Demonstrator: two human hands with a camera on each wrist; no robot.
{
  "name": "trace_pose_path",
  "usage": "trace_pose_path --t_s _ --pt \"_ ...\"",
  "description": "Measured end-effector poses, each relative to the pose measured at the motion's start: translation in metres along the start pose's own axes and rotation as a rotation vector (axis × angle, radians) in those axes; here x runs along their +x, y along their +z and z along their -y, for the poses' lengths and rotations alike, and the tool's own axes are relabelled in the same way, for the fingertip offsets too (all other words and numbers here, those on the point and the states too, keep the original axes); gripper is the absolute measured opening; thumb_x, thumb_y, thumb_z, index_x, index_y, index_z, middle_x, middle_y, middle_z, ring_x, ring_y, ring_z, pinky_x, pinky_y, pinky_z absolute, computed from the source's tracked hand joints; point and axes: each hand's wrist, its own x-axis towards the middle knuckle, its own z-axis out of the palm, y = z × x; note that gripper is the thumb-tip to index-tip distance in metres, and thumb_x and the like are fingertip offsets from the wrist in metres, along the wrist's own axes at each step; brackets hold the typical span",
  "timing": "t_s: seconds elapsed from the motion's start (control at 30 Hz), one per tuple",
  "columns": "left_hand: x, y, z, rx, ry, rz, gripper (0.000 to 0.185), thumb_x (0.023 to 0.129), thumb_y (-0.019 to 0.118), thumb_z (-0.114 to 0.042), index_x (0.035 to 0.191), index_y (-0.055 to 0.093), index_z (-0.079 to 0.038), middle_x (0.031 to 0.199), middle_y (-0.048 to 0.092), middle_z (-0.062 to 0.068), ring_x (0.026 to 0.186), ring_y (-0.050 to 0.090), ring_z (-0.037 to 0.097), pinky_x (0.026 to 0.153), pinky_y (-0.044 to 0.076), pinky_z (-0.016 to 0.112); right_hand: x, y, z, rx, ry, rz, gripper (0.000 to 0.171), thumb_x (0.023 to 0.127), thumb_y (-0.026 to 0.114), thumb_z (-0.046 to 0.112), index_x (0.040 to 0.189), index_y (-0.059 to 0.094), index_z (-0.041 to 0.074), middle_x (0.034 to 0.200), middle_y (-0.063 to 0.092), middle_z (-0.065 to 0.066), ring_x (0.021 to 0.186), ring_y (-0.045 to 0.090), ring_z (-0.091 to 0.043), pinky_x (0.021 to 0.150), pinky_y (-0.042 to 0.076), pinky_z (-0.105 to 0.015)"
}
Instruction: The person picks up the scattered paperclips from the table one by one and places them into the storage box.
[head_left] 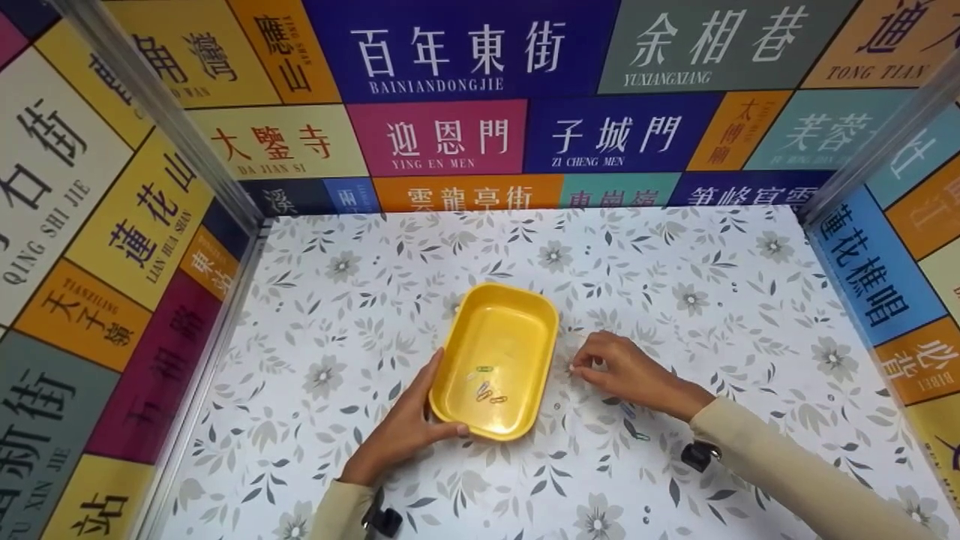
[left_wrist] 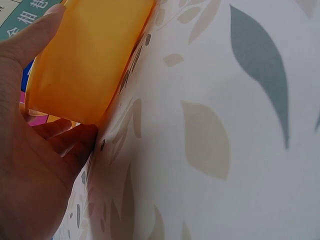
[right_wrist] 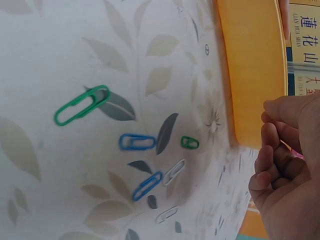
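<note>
We start with the floral table (head_left: 712, 255), walled in by panels (head_left: 450, 135) of coloured street-name signs. At its middle sits the yellow tray (head_left: 517, 315), long axis running from about 1 o'clock down to 7 o'clock, and inside it near the 7 o'clock end lie roughly 4 clips (head_left: 486, 388).

Our left hand (head_left: 405, 427) has the tray's near-left corner: thumb hooked over the rim at 6 o'clock, fingers laid up the outer wall at 9 o'clock. The left wrist view confirms it, with the thumb (left_wrist: 35, 35) across the orange-yellow wall (left_wrist: 85, 65) and fingers curled beneath the edge. That hand is gripping the tray.

Our right hand (head_left: 630, 371) sits just off the tray's right wall, at 3 o'clock from it, fingertips bunched and pointing toward 9 o'clock. From the right wrist view the fingers (right_wrist: 272, 165) are curled into a pinch; whether a clip is between them we cannot tell, though a pale speck shows at the tips in the head view.

More loose clips lie on the table under that wrist: a large green clip (right_wrist: 81, 105), a blue clip (right_wrist: 137, 142), a small green one (right_wrist: 189, 142). They lie at about 5 o'clock from the fingertips, nearer the right hand by far.
</note>
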Motion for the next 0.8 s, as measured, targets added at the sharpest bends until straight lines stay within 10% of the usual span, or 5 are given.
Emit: trace_pose_path --t_s 0.8 --pt "0.0 0.0 0.001 0.016 -0.002 0.0 0.135 0.081 0.099 -0.046 0.18 0.009 -0.025 0.183 0.015 -0.008 0.168 0.019 0.019 0.135 0.014 0.048 -0.033 -0.005 -0.034 0.004 0.021 -0.192 0.016 0.09 0.084 -0.006 0.093 0.081 0.009 0.088 0.069 0.007 0.083 0.062 -0.011 0.074 0.052 -0.023"
